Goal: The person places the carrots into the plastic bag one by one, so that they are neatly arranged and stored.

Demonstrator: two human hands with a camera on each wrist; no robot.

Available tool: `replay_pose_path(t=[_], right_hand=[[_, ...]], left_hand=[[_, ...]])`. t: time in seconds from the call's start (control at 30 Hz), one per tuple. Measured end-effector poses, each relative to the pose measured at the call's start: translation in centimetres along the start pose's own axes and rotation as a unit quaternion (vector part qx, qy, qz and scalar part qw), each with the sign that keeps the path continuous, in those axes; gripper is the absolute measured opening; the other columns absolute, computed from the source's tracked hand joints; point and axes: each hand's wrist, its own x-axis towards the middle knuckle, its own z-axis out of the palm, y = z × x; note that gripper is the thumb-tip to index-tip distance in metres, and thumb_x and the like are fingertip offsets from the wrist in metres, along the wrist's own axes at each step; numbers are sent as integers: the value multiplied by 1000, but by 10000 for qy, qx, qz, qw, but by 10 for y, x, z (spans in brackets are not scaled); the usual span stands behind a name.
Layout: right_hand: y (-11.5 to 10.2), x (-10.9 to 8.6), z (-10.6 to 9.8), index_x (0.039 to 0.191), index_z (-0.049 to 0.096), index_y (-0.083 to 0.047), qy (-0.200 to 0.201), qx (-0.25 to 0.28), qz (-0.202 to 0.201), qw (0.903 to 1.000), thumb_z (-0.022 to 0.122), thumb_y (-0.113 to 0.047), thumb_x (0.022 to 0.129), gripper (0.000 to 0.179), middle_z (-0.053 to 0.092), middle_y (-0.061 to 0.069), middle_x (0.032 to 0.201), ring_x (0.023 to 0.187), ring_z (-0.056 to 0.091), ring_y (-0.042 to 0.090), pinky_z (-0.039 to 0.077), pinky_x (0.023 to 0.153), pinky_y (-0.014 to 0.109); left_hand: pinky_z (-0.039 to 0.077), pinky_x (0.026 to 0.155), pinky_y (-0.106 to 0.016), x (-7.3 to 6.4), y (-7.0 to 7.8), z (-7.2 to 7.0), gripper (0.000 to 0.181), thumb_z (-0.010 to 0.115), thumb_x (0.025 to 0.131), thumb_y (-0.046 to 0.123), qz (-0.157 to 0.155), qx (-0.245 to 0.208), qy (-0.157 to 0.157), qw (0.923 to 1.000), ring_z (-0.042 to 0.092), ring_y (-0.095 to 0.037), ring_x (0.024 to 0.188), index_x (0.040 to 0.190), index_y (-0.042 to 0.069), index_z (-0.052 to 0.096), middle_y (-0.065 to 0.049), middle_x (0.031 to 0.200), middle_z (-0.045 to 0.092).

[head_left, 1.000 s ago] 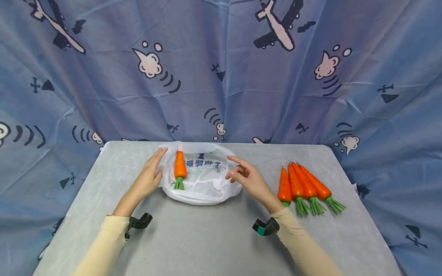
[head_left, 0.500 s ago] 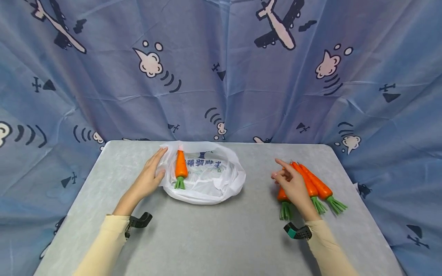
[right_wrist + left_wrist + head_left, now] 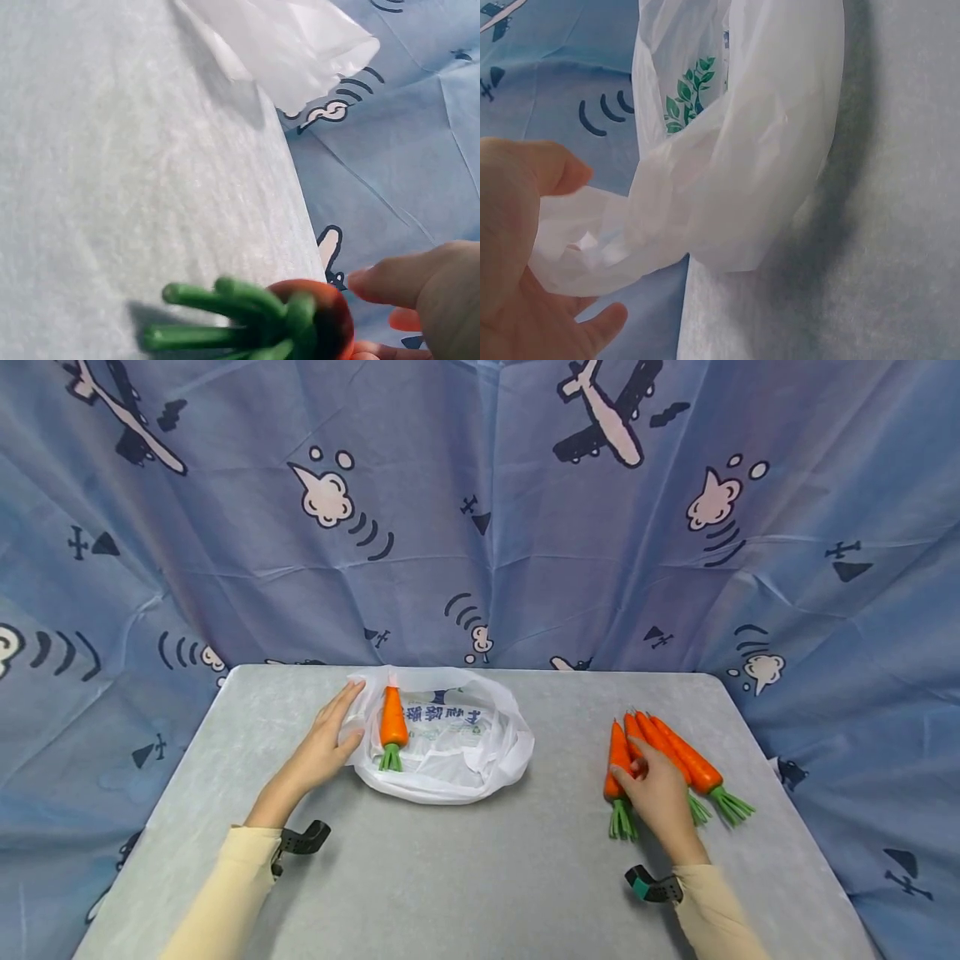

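White plastic bag, one, with printed lettering, set on the grey bench. Carrot, one, held inside at the bag's left, green top toward the viewer. Other carrots, four, laid side by side at right. Of the hands, the left hand is released, its extended fingers laid against the bag; the right hand is bent over the leftmost carrots, but whether one is grasped cannot be told.

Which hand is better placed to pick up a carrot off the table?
Probably the right hand: it's at the carrots on the table, while the left hand is across at the bag.
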Motion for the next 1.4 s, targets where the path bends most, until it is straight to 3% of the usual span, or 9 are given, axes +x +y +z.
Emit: replay_pose_path(t=[0.13,0.4,0.5,0.63,0.73,0.83,1.0,1.3,1.4], right_hand=[[-1,0,4,135,57,1,-46,-341,-122,9993,75,-27,88,58,56,8,77,65,46,17,32,55,24],[-4,2,7,134,57,1,-609,-555,79,9966,72,-41,89,63,52,7,66,55,43,17,31,51,28],[-4,1,9,136,56,2,-825,-555,193,9949,68,-45,90,66,68,21,89,67,60,29,48,58,39],[-3,-2,12,137,55,2,-907,-445,230,9946,65,-49,92,69,65,28,124,90,67,38,55,79,52],[-2,-2,13,137,55,1,-894,-373,268,9949,65,-50,92,69,70,24,106,69,61,27,54,68,42],[-2,-1,13,137,55,0,-870,-344,289,9952,65,-50,91,69,70,23,101,67,58,23,52,66,41],[-3,1,13,139,54,1,-864,-359,323,9951,66,-49,91,70,69,27,113,76,61,24,53,70,44],[-2,2,15,137,55,1,-839,-323,304,9955,66,-49,91,69,62,10,74,63,48,18,38,56,27],[-1,1,15,137,55,1,-832,-335,275,9956,66,-49,91,69,60,8,72,62,46,17,35,55,27]], left_hand=[[20,116,-71,1,-2,-1,69,55,100,18,-78,-4,-56,10000,17,-45,151,159,24,20,-16,167,14],[20,114,-74,0,-4,-1,60,51,103,34,-309,-81,-265,9991,13,-44,152,157,28,26,-11,169,8],[20,113,-75,-1,-5,-1,58,50,103,36,-370,-89,-330,9987,12,-44,152,156,28,30,-12,169,8],[20,113,-75,0,-8,1,56,50,103,37,-396,-99,-418,9983,12,-44,153,156,28,31,-13,169,8],[19,113,-76,0,-9,2,57,50,103,38,-422,-118,-450,9980,11,-44,153,156,29,31,-11,169,7],[19,113,-76,-1,-9,2,56,49,103,38,-439,-141,-442,9980,11,-44,153,156,29,31,-11,169,7],[19,112,-76,-1,-10,2,54,48,104,39,-400,-168,-432,9981,12,-45,152,155,29,33,-11,169,8],[20,112,-76,-1,-11,3,51,45,105,38,-388,-128,-392,9984,14,-45,152,154,28,35,-13,168,11],[20,113,-75,-1,-11,3,49,44,106,35,-336,-70,-341,9988,16,-46,151,154,25,37,-17,167,13]])
